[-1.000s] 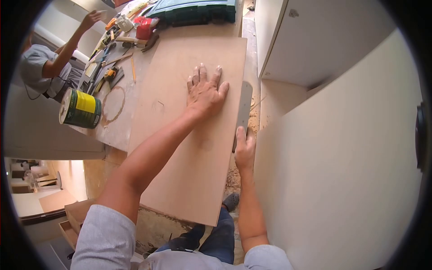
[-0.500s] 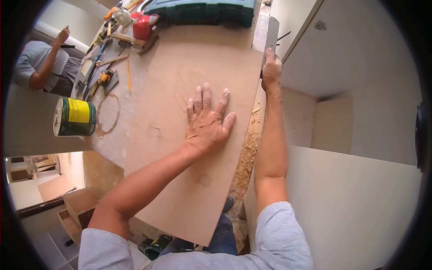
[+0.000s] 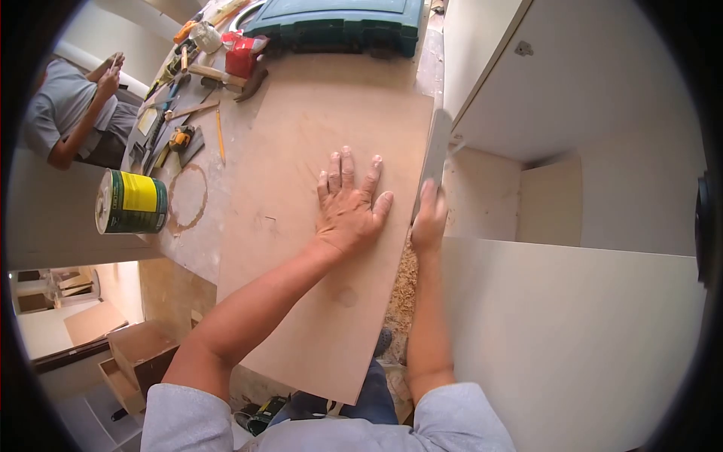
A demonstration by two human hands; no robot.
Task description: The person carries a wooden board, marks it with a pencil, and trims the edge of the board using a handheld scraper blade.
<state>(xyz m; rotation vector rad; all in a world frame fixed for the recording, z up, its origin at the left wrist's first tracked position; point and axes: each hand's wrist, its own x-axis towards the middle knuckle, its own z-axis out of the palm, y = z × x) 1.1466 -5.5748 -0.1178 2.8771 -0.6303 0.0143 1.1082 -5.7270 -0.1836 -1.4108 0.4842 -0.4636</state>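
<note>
A large flat wooden board (image 3: 324, 339) lies lengthwise in front of me on the bench. My left hand (image 3: 350, 215) rests palm down on its middle, fingers spread. At the board's right edge, my right hand (image 3: 429, 220) is closed around a long grey metal tool with a rounded end, which looks like a hand plane (image 3: 434, 154). The tool lies along that edge; its grip and underside are hidden, and motion blurs the hand. Wood shavings (image 3: 404, 290) are heaped below the right edge.
A teal tool case (image 3: 335, 22) stands beyond the board. On the left are a hammer (image 3: 218, 74), a pencil (image 3: 221, 135), a tape measure (image 3: 181, 137) and a paint can (image 3: 132, 202). White cabinet panels (image 3: 565, 324) border the right. Another person (image 3: 71, 113) stands far left.
My right hand has drawn the hand plane back toward me along the board's edge. The left hand stays flat on the board. The other person's hands have come together.
</note>
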